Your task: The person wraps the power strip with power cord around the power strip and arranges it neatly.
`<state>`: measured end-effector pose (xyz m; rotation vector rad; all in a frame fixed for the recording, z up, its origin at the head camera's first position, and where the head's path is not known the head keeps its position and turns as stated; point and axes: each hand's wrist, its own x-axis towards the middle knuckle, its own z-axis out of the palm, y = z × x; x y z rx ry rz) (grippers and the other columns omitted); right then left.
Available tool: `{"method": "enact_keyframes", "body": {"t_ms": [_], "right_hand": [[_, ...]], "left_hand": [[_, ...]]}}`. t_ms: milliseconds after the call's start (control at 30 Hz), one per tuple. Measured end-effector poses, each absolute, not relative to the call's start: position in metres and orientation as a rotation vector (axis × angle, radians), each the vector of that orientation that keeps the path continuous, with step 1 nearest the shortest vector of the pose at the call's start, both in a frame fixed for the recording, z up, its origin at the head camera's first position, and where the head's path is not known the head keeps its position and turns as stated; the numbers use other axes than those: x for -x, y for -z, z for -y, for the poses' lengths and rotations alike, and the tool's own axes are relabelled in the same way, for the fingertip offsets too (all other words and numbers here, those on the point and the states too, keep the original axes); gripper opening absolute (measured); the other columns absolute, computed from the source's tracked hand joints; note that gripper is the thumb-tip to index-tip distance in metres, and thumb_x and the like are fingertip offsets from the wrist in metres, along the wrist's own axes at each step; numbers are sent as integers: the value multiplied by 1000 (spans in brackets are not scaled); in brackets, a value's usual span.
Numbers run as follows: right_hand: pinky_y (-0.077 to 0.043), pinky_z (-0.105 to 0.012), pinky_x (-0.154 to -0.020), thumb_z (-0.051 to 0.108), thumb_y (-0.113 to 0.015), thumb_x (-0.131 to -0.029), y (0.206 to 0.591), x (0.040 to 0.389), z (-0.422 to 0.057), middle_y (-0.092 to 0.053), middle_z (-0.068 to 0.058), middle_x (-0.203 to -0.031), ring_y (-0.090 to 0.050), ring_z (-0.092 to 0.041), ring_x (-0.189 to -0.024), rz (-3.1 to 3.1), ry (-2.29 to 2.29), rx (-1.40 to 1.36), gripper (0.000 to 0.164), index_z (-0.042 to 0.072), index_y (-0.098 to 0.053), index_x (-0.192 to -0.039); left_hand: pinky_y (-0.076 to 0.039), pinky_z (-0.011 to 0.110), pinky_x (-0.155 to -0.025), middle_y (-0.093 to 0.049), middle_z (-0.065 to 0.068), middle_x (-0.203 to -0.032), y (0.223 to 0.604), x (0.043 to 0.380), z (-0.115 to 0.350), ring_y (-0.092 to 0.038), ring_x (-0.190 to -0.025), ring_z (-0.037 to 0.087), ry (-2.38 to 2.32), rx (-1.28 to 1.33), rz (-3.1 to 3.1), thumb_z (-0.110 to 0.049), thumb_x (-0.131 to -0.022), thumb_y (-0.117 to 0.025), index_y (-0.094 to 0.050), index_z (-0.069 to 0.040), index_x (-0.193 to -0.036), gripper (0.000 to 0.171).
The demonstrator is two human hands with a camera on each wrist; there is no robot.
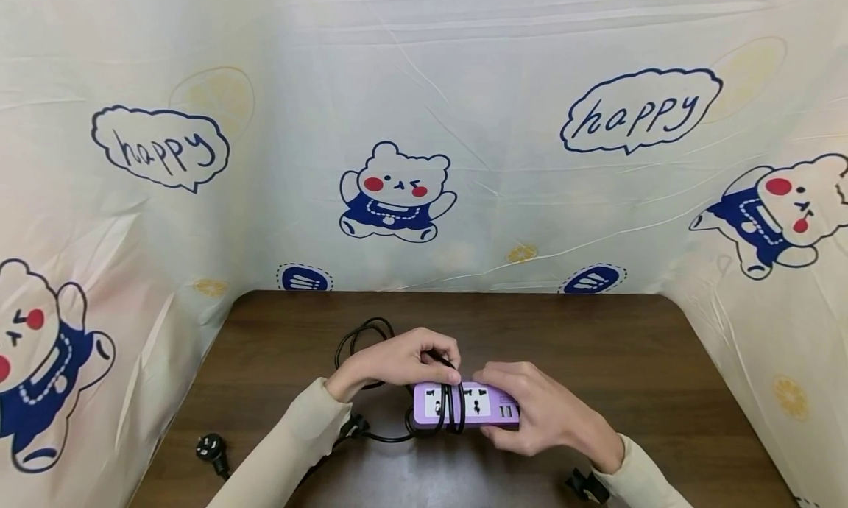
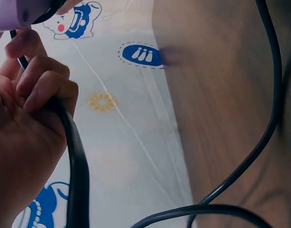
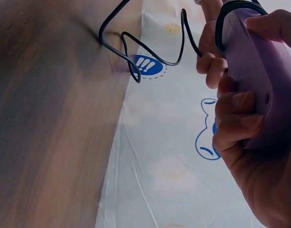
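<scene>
A purple power strip (image 1: pixel 477 401) with white socket panels and USB ports is held up over the table in the head view. Its black cord (image 1: pixel 452 412) passes round its middle in several turns. My left hand (image 1: pixel 405 357) grips the cord at the strip's far edge; in the left wrist view the cord (image 2: pixel 78 166) runs through its curled fingers. My right hand (image 1: pixel 546 408) holds the strip's right end, thumb on the near side, fingers over the far side. In the right wrist view those fingers (image 3: pixel 238 126) curl round the purple casing (image 3: pixel 266 80).
A slack loop of cord (image 1: pixel 339 346) lies left of my left hand. The black plug (image 1: pixel 212 449) rests at the table's left side. A brown wooden table (image 1: pixel 596 331) lies beneath, with a printed bear curtain (image 1: pixel 490 140) behind and on both sides.
</scene>
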<state>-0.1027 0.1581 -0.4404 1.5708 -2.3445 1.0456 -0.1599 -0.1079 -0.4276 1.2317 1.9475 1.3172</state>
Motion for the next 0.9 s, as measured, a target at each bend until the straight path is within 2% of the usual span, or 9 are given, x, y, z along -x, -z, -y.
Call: {"method": "enact_keyframes", "body": {"t_ms": [100, 267, 433, 567, 900], "right_hand": [[-38, -5, -62, 23, -82, -69, 440, 102, -158, -53, 18, -91, -49, 6, -73, 2337, -1054, -1575, 56, 23, -58, -120], [-39, -5, -61, 22, -82, -68, 439, 102, -157, -53, 17, -91, -49, 6, -72, 2322, -1079, -1580, 57, 23, -58, -120], [-40, -5, -63, 22, -83, -68, 437, 101, -156, -54, 17, -91, -50, 6, -73, 2292, -1097, -1581, 59, 22, -58, -121], [-40, -5, -63, 21, -83, -67, 437, 101, -156, -54, 16, -92, -50, 6, -74, 2276, -1111, -1576, 60, 21, -58, -121], [-42, -6, -64, 21, -83, -69, 437, 102, -158, -56, 15, -93, -52, 4, -75, 2266, -1158, -1556, 57, 20, -59, -121]], "left_hand": [[-37, 20, -59, -56, -6, -82, 431, 162, 107, -45, -68, 5, -1329, -1240, -1870, -26, -101, -62, -63, -20, -95, 9], [-38, 20, -62, -54, -4, -83, 439, 162, 106, -44, -69, 6, -1366, -1250, -1790, -25, -105, -53, -61, -16, -98, 14], [-45, 23, -67, -56, 0, -87, 448, 159, 104, -51, -74, 8, -1463, -1216, -1695, -22, -107, -47, -61, -12, -100, 19], [-46, 23, -69, -56, 2, -88, 455, 155, 101, -53, -76, 9, -1544, -1192, -1652, -20, -108, -44, -60, -9, -100, 21], [-47, 20, -67, -58, 2, -89, 477, 145, 94, -54, -71, 7, -1777, -1049, -1549, -18, -109, -36, -58, 2, -100, 31]]}}
